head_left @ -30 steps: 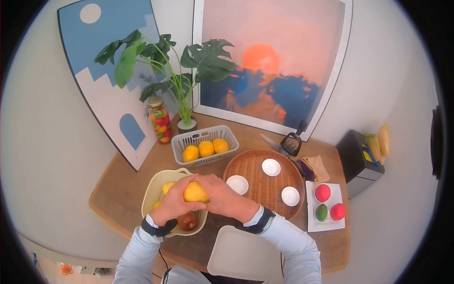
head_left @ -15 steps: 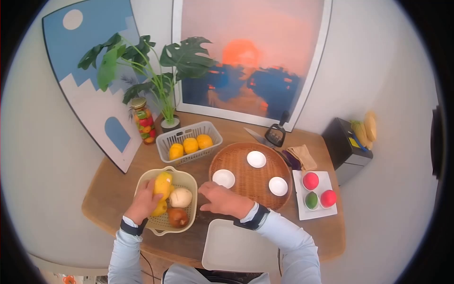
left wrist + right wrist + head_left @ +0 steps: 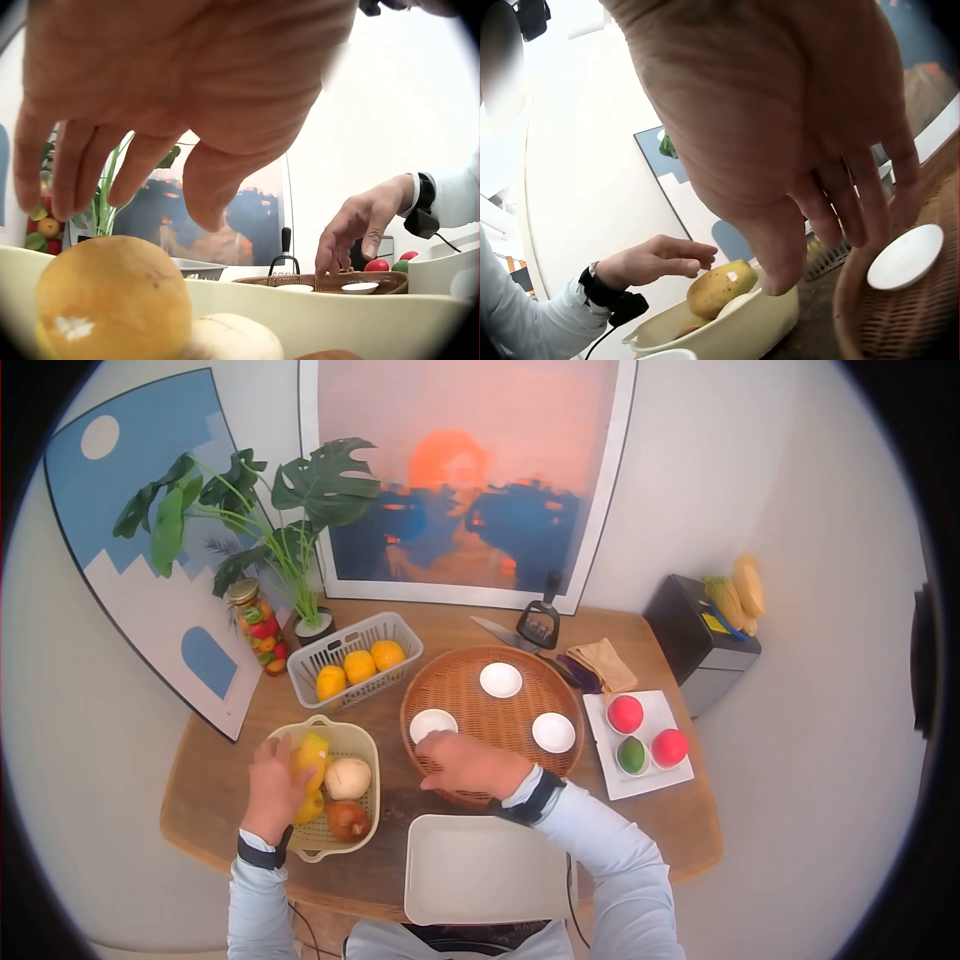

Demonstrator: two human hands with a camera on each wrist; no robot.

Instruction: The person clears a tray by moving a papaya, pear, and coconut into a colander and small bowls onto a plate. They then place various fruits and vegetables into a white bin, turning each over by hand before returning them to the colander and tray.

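Observation:
The left hand [image 3: 273, 788] is over the left side of the cream basket [image 3: 372, 800], beside a yellow fruit [image 3: 311, 756]. In the left wrist view its fingers hang relaxed above the yellow fruit [image 3: 114, 300], with a gap between. A pale round item [image 3: 348, 778] and a brown onion-like one [image 3: 348, 821] lie in the same basket. My right hand [image 3: 474, 764] hovers at the left edge of the round wicker tray [image 3: 480, 710], near a small white dish [image 3: 433, 727]. Nothing is in its loosely extended fingers in the right wrist view [image 3: 802, 150].
Behind are a grey basket [image 3: 404, 636] of orange fruits, a jar [image 3: 262, 628] and a potted plant [image 3: 314, 624]. A knife [image 3: 494, 629] lies behind the wicker tray. At right stands a white plate [image 3: 624, 786] with fruits; a beige tray [image 3: 487, 870] sits in front.
The yellow fruit, held in both hands at first, now lies in the cream basket, and the left hand has let go. The right hand has moved over to the wicker tray. The head view has shifted.

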